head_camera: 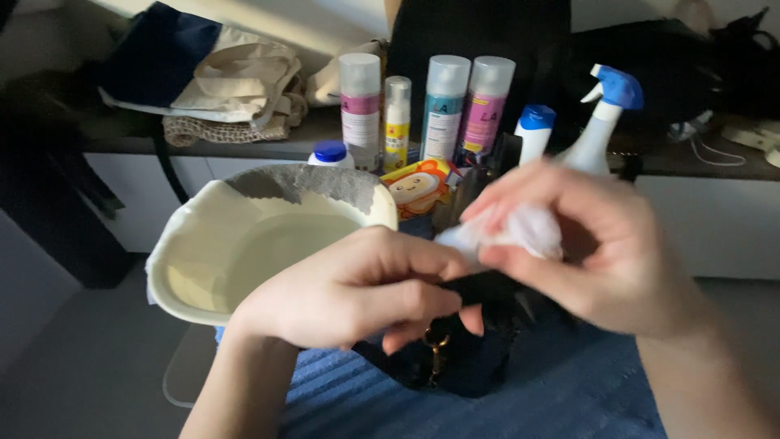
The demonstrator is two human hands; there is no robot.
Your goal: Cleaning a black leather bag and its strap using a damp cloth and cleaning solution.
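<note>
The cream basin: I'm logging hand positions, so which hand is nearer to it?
Left. The left hand overlaps the cream basin at its near rim; the right hand is off to its right, pinching a white wad.

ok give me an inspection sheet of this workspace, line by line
surface: blue striped cloth under the hands
job's things: white wad pinched in the right hand; dark bag with a brass clasp under the left hand
clutter: cream basin, four spray cans, trigger spray bottle, orange packet
grippers: right hand closed on the wad; left hand curled on the bag
cables: white cord on the shelf at right
surroundings: tote bags on a dim shelf behind
</note>
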